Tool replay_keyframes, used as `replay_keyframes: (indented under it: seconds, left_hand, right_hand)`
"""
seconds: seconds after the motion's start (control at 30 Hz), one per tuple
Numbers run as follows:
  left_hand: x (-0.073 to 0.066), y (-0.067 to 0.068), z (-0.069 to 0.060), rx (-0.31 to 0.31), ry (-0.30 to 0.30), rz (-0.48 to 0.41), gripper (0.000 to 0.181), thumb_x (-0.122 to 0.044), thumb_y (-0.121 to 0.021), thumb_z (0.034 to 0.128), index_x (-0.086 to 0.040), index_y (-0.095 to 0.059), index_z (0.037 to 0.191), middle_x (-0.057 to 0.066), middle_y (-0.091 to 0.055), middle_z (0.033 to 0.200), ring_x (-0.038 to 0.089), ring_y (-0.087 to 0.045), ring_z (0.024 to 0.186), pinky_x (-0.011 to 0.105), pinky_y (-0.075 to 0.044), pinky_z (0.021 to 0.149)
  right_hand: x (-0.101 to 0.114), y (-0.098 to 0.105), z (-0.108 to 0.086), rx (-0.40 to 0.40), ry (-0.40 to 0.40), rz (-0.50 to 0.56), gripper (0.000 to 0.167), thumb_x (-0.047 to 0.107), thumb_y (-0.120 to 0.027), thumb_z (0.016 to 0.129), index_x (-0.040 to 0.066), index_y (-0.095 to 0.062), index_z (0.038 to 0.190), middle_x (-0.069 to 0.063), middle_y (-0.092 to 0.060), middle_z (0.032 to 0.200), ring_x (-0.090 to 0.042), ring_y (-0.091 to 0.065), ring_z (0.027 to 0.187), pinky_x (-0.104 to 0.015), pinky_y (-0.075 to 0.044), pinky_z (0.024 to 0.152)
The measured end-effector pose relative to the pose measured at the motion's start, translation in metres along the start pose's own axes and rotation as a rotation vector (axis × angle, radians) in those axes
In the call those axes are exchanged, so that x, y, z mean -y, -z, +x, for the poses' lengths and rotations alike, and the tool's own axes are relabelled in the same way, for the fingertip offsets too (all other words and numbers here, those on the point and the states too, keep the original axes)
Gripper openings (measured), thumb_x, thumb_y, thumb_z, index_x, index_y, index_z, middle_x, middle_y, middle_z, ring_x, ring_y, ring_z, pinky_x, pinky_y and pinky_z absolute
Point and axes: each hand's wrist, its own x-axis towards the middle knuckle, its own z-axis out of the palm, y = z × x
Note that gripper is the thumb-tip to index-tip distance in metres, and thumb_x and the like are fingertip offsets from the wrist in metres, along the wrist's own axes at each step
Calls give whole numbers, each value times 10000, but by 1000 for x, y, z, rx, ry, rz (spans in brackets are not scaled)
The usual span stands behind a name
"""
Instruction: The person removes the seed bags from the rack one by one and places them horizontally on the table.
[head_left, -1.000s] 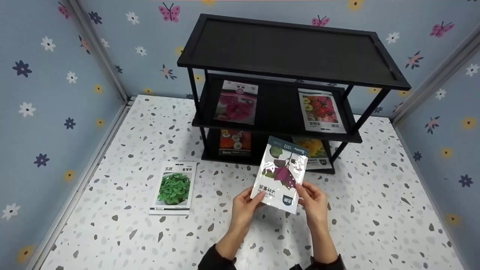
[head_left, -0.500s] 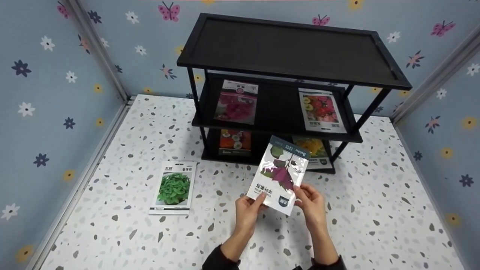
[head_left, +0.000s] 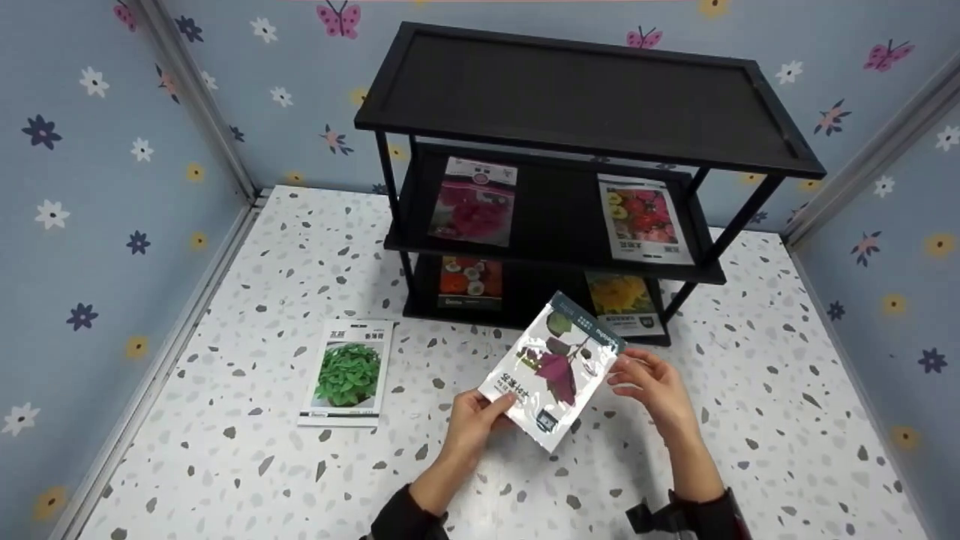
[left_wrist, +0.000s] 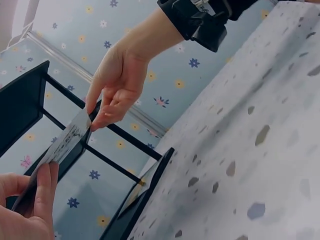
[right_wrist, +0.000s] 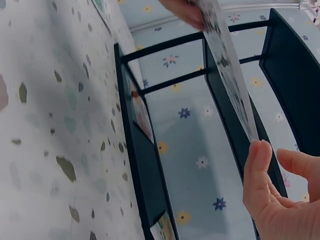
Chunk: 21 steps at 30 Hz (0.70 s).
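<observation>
A white seed packet (head_left: 553, 369) with purple and green leaves and a dark band hangs tilted in front of the black shelf. My left hand (head_left: 474, 424) pinches its lower left edge, thumb on the printed face. At the packet's upper right corner is my right hand (head_left: 656, 390); in the right wrist view its fingertips (right_wrist: 260, 150) touch the packet's edge while the thumb (right_wrist: 300, 162) stands apart. The left wrist view shows the packet (left_wrist: 65, 142) nearly edge-on between both hands.
A green-leaf seed packet (head_left: 349, 375) lies on the speckled table at the left. The black shelf (head_left: 585, 97) holds a pink packet (head_left: 472, 202) and a red-flower packet (head_left: 646, 219) on its middle tier, an orange one (head_left: 470, 283) and a yellow one (head_left: 622, 300) below.
My right hand has slid from the packet's lower right edge to its upper right corner, its thumb coming off. The packet has turned clockwise and dropped slightly; my left hand keeps its pinch.
</observation>
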Motion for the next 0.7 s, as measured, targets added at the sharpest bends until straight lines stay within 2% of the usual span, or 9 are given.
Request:
replay_keyframes:
  seconds: [0.23,0.37,0.4,0.5,0.6,0.7]
  left_hand:
    - [-4,8,-4,96,45,16,283,8,-594,799,173,-533,1021,199,-633,908,199,-634,756,319,-514,717]
    - [-4,9,-4,130,65,48,290,11,-593,797,172,-529,1029,221,-625,933,215,-636,778,320,-513,722]
    - [-4,9,-4,137,68,54,292,9,-593,797,171,-528,1032,225,-623,939,216,-636,784,320,-512,726]
    - [-5,8,-4,149,74,59,289,13,-590,799,168,-527,1035,231,-621,939,220,-637,782,320,-512,722]
    - [-6,8,-2,149,69,59,284,19,-580,803,167,-523,1039,220,-626,925,201,-637,759,314,-516,710]
    - [-5,6,0,122,48,54,286,8,-576,811,168,-524,1042,191,-635,894,165,-628,726,296,-519,691]
  right_hand:
    - [-2,11,6,40,-43,-73,386,101,-542,882,-141,-424,1159,-100,-610,830,-171,-604,686,-302,-521,647]
    - [-8,16,7,128,12,-114,445,178,-581,860,-147,-456,1138,-72,-613,838,-151,-603,679,-288,-522,614]
    - [-15,21,10,184,54,-85,408,169,-581,859,-123,-487,1127,-73,-619,841,-154,-608,681,-281,-522,600]
    - [-17,25,10,256,95,-62,334,159,-591,851,-90,-544,1069,-52,-633,825,-143,-610,666,-260,-520,572]
    - [-16,24,8,232,82,-56,275,98,-589,846,-93,-560,1042,-59,-639,805,-148,-607,648,-259,-519,559]
    - [-10,16,4,111,13,-77,273,38,-572,845,-136,-519,1049,-62,-634,773,-140,-596,622,-261,-518,562]
